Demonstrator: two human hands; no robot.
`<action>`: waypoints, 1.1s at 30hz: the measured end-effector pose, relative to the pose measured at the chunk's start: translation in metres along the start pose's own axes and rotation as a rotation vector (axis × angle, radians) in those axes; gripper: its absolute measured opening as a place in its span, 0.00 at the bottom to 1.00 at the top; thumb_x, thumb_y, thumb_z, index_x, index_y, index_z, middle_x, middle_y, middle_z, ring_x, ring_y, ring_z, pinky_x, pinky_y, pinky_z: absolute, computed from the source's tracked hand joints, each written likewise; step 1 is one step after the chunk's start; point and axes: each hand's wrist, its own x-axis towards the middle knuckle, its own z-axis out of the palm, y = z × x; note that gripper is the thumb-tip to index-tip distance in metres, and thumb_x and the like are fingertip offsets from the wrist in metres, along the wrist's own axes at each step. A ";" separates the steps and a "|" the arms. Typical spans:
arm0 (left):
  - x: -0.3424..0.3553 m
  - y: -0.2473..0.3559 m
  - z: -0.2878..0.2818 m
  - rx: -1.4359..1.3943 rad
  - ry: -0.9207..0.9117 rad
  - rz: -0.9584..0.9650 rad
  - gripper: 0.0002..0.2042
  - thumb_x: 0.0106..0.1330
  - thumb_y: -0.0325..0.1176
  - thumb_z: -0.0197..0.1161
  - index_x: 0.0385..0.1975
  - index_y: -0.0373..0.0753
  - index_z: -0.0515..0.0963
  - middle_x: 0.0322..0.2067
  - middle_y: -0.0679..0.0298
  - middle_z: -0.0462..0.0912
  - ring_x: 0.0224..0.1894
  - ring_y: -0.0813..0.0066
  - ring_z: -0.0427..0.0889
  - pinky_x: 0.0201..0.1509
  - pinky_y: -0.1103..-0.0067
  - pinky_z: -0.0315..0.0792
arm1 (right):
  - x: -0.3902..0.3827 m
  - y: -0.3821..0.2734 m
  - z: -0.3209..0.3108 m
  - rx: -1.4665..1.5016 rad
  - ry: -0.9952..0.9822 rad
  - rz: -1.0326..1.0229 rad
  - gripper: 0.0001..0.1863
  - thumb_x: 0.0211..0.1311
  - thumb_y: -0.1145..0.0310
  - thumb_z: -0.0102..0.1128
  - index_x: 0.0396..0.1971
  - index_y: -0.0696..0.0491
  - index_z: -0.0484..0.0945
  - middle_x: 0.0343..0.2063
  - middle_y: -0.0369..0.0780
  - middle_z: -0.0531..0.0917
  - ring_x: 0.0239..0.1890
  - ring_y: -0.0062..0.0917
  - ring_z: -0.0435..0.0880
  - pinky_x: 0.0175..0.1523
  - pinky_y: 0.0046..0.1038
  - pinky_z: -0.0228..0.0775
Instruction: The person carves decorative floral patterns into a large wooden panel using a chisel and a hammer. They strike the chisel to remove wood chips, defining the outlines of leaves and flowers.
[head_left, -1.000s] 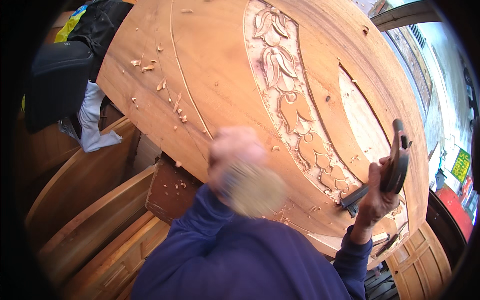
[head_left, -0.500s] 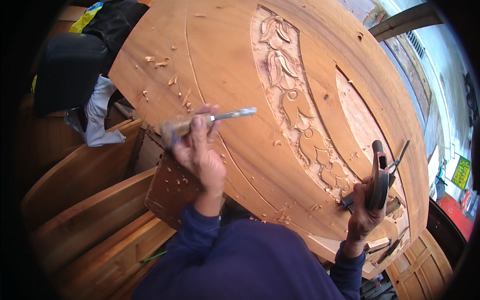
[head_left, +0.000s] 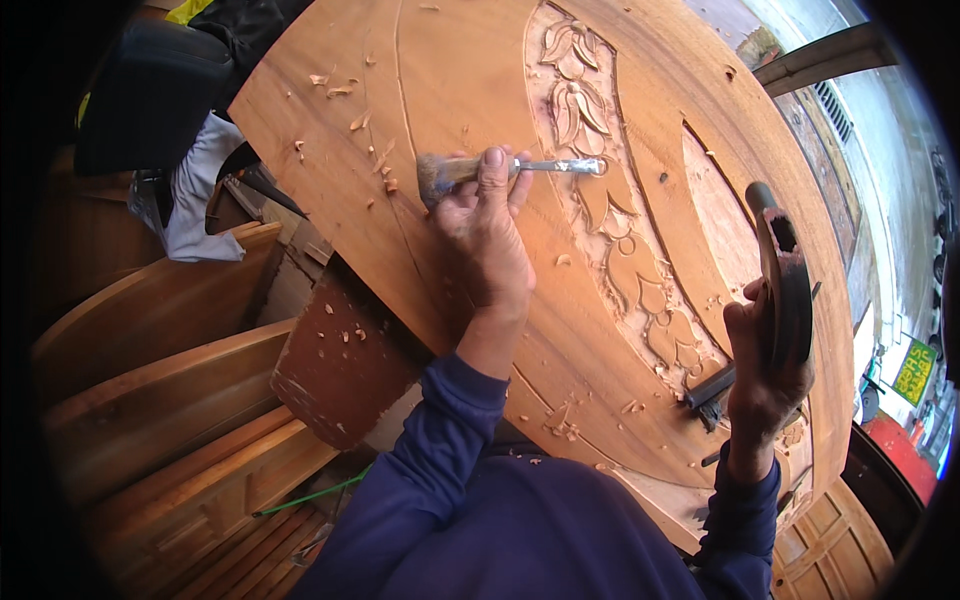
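Note:
My left hand (head_left: 488,230) is closed round the wooden handle of a carving chisel (head_left: 455,174). Its metal blade points right, and the tip is over the carved flower band (head_left: 600,215) of a large wooden panel (head_left: 455,90). Whether the tip touches the wood I cannot tell. On the right, my right hand (head_left: 765,370) grips a dark, curved wooden mallet (head_left: 792,285) with a worn hollow near its top. The mallet is raised over the panel, apart from the chisel. Just left of the right wrist lies a dark tool (head_left: 708,392) on the panel.
Wood shavings (head_left: 338,91) are scattered over the panel. Curved wooden boards (head_left: 160,370) stand at the lower left, beside a reddish-brown board (head_left: 345,360). At the upper left are a black padded seat (head_left: 150,95) and a grey cloth (head_left: 205,195). Another panelled piece (head_left: 835,545) leans at the lower right.
My left hand has carried the chisel right and up, from beside the carving to over the flower band. My right hand has raised the mallet and shifted slightly right. The view has shifted slightly.

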 end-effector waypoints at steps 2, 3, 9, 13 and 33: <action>0.001 -0.003 -0.001 0.003 0.007 0.002 0.14 0.72 0.33 0.68 0.49 0.38 0.71 0.45 0.59 0.83 0.48 0.62 0.87 0.56 0.68 0.83 | 0.006 -0.008 0.005 0.033 -0.012 -0.014 0.27 0.64 0.82 0.69 0.64 0.55 0.78 0.44 0.37 0.84 0.48 0.21 0.82 0.53 0.26 0.76; 0.001 -0.003 -0.002 0.007 0.011 0.005 0.14 0.72 0.33 0.68 0.50 0.37 0.71 0.45 0.58 0.83 0.48 0.62 0.87 0.56 0.68 0.83 | 0.008 -0.010 0.009 0.052 -0.018 -0.021 0.27 0.64 0.81 0.69 0.64 0.55 0.78 0.44 0.36 0.84 0.48 0.22 0.82 0.53 0.26 0.76; 0.000 -0.005 0.001 -0.008 0.002 0.020 0.14 0.73 0.31 0.67 0.50 0.35 0.71 0.44 0.57 0.83 0.48 0.63 0.87 0.57 0.67 0.83 | 0.028 -0.030 0.027 0.120 -0.122 -0.164 0.30 0.62 0.82 0.71 0.66 0.56 0.76 0.48 0.38 0.85 0.51 0.22 0.82 0.56 0.26 0.75; -0.001 -0.010 0.000 0.032 -0.033 0.033 0.25 0.75 0.30 0.63 0.64 0.30 0.60 0.48 0.54 0.81 0.49 0.63 0.85 0.60 0.64 0.82 | 0.072 -0.039 0.059 -0.027 -0.210 -0.319 0.31 0.60 0.80 0.73 0.65 0.55 0.78 0.50 0.37 0.87 0.50 0.21 0.84 0.56 0.26 0.77; 0.001 -0.021 0.005 0.042 -0.027 0.145 0.21 0.74 0.30 0.65 0.58 0.36 0.61 0.48 0.60 0.76 0.46 0.68 0.85 0.49 0.68 0.89 | 0.182 -0.138 0.192 -0.171 -0.736 -1.439 0.21 0.62 0.80 0.57 0.52 0.47 0.87 0.35 0.42 0.87 0.37 0.38 0.87 0.43 0.35 0.80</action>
